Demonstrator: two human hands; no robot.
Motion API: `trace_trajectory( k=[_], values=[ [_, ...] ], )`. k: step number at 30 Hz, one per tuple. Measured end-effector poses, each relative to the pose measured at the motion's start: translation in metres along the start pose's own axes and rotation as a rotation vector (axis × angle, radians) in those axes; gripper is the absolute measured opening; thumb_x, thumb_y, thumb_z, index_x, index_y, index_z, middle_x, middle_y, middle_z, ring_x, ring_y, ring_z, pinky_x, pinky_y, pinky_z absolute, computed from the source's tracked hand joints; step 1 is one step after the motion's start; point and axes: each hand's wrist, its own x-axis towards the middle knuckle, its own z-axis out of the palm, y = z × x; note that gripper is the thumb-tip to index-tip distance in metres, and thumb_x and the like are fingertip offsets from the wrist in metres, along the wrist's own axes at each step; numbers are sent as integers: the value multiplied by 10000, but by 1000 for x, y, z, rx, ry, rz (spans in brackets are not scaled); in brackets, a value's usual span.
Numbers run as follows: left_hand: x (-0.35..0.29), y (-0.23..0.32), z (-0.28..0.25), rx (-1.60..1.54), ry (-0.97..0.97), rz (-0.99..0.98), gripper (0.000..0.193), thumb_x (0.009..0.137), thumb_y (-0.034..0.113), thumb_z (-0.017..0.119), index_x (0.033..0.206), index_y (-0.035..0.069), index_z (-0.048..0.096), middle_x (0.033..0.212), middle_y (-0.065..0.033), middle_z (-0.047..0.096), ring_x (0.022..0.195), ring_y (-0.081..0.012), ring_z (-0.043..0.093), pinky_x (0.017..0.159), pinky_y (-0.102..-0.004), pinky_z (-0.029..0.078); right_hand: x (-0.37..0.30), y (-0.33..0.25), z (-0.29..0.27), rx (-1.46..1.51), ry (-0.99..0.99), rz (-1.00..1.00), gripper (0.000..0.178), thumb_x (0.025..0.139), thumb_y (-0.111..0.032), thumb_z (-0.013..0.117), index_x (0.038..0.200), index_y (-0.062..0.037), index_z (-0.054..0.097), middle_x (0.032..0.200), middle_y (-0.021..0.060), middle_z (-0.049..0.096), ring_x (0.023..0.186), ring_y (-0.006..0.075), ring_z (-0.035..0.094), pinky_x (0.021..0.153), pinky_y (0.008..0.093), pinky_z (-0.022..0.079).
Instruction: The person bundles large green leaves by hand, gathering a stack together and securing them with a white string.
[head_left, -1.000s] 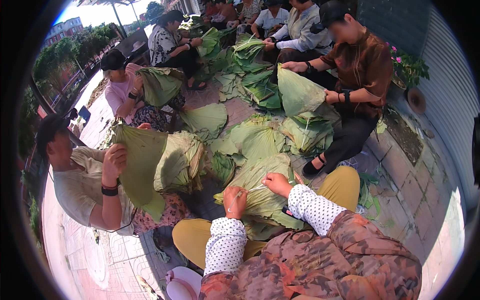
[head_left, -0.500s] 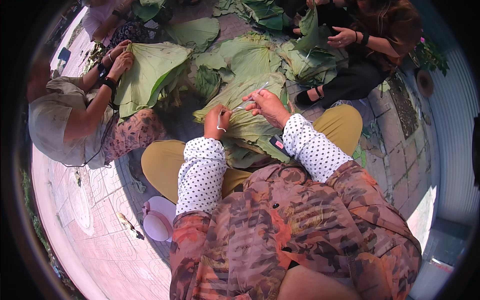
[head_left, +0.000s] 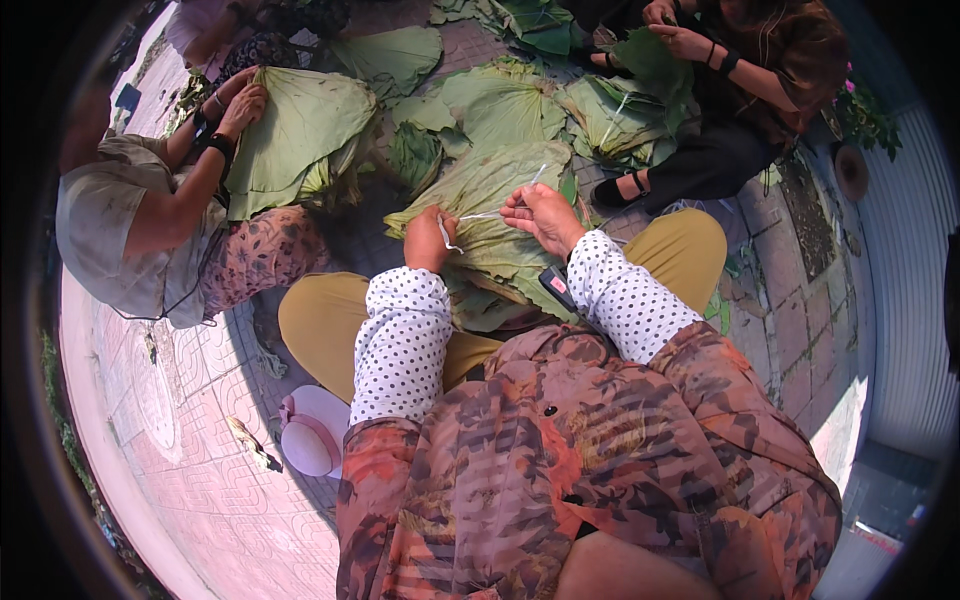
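A thin white plastic string (head_left: 481, 215) runs between my two hands, above a stack of large green leaves (head_left: 490, 180) in front of my lap. My left hand (head_left: 430, 240) is closed on one part of it, and a loose end curls below the fist. My right hand (head_left: 545, 217) pinches the other part, with a free end sticking up past the fingers. The leaves are broad, creased and slightly yellowed, lying folded over one another. Whether the string passes around the stack cannot be seen.
To my left a person (head_left: 140, 225) holds a leaf bundle (head_left: 300, 125). Another person (head_left: 760, 70) sits at the far right near a tied leaf bundle (head_left: 620, 115). More leaves (head_left: 505, 100) spread across the paving ahead. A pink hat (head_left: 312, 432) lies beside my left knee.
My right hand has moved slightly right and down, and the string between my hands is straighter. The far-right person's hands have moved up, holding a darker leaf.
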Motion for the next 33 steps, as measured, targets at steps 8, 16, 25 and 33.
trace_trajectory(
  k=[8, 16, 25, 33],
  values=[
    [12, 18, 10, -390, -80, -348, 265, 839, 241, 599, 737, -3, 581, 724, -180, 651, 681, -281, 652, 612, -386, 476, 3, 0, 7, -150, -26, -17, 234, 1060, -222, 434, 1064, -11, 533, 1031, 103, 616, 945, 220, 680, 839, 344, 576],
    [-3, 76, -10, -929, -318, -565, 246, 1029, 288, 522, 1101, 57, 475, 1046, -114, 649, 779, -172, 637, 614, -287, 479, -1, 8, 6, -232, -7, 13, 251, 1058, -241, 449, 1055, -22, 571, 997, 88, 640, 896, 188, 670, 799, 321, 563],
    [1, 56, 18, -797, -262, -378, 171, 935, 116, 663, 1029, 4, 574, 885, -52, 644, 731, -113, 605, 618, -251, 494, -15, 1, 12, -298, -24, -34, 226, 1057, -211, 458, 1055, -20, 579, 1024, 80, 661, 897, 172, 679, 778, 310, 571],
    [1, 44, 22, -730, -268, -161, 150, 908, 3, 623, 1057, 5, 628, 893, -34, 648, 772, -91, 585, 700, -243, 490, -17, -12, 43, -901, -137, -699, 179, 945, -188, 625, 953, -35, 717, 964, 96, 652, 917, 217, 624, 833, 334, 502]
  ],
)
